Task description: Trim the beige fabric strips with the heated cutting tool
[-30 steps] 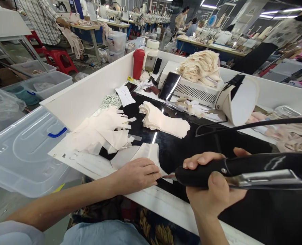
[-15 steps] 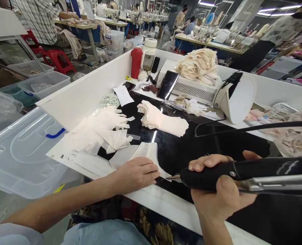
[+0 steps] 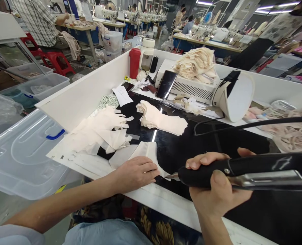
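My left hand (image 3: 138,173) lies flat on a white fabric piece (image 3: 148,151) at the front edge of the black tabletop (image 3: 207,144), fingers pointing right. A black handheld tool (image 3: 204,175) with a metal tip and a silver lever is wrapped in my right hand (image 3: 217,180). Its tip touches or nearly touches the fabric's right corner, just beyond my left fingertips. Behind sits a neat stack of cream fabric pieces (image 3: 163,118). Loose cream pieces (image 3: 97,131) are heaped to the left.
A lamp (image 3: 234,97), a propped phone (image 3: 167,84) and a red bottle (image 3: 134,63) stand at the back. The tool's black cable (image 3: 263,123) crosses the right side. White walls (image 3: 89,86) border the table. A person in a checked shirt (image 3: 35,23) sits far left.
The tool and my right hand have shifted slightly left, with the view moving a little too. My left hand rests in nearly the same place on the fabric.
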The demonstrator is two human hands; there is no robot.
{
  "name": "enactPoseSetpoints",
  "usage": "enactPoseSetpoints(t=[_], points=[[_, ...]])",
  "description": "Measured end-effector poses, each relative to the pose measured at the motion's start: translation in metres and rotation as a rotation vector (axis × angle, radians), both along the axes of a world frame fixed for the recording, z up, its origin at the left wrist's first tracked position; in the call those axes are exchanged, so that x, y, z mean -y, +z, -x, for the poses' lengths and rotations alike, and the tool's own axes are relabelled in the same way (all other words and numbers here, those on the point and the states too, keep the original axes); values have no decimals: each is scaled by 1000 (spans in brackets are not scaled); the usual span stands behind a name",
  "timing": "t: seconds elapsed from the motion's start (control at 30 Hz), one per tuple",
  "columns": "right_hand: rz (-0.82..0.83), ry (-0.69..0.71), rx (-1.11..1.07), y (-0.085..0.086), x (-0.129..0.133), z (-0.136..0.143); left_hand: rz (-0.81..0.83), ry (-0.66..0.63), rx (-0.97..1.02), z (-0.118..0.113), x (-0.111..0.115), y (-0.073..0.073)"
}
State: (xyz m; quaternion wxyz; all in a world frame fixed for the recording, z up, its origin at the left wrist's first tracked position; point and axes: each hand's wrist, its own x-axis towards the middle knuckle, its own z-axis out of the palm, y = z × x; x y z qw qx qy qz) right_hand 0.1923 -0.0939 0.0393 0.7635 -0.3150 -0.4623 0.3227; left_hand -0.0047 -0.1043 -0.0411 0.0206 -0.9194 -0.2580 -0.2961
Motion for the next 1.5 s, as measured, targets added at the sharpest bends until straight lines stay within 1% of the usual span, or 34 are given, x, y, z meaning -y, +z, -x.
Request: enactPoseSetpoints(t=[0.23, 0.33, 0.43, 0.53, 0.63, 0.7, 0.77, 0.83, 0.9, 0.97, 1.03, 1.13, 1.17, 1.23, 1.3, 1.33, 1.4, 1.5], points=[[-19, 38, -23, -4, -2, -1, 61, 2, -28, 3, 1, -1], [-27, 60, -23, -7, -3, -2, 86, -7, -15, 6, 2, 3], [-26, 56, -6, -9, -7, -4, 82, 4, -3, 15, -2, 11], [-26, 2, 19, -12, -16, -10, 85, 56, -21, 31, -11, 18], [-34, -53, 29, -15, -32, -17, 149, 75, -76, 42, -17, 22], [-42, -66, 33, -17, -44, -22, 183, 75, -111, 42, -14, 24], [-50, -76, 34, -17, -55, -24, 216, 86, -156, 36, -8, 28], [-60, -90, 33, -15, -62, -24, 287, 96, -199, 27, 0, 34], [-70, -96, 31, -13, -65, -24, 438, 104, -216, 20, 4, 42], [-72, -81, 35, -12, -65, -23, 581, 100, -235, 15, 2, 51], [-62, -65, 42, -12, -63, -22, 639, 106, -255, 11, -7, 57], [-28, -53, 31, -15, -58, -19, 558, 109, -257, 6, -30, 59], [-23, -47, 22, -17, -57, -18, 520, 81, -251, 3, -38, 59], [-28, -33, 1, -19, -56, -15, 491, -24, -244, -2, -56, 57], [-35, -19, -13, -19, -55, -11, 515, -110, -256, -6, -71, 54], [-32, -13, -18, -20, -55, -9, 540, -131, -270, -7, -77, 52], [-20, -3, -25, -19, -56, -4, 597, -137, -309, -8, -85, 49], [-12, 14, -33, -19, -56, 1, 670, -125, -348, -4, -91, 44]])
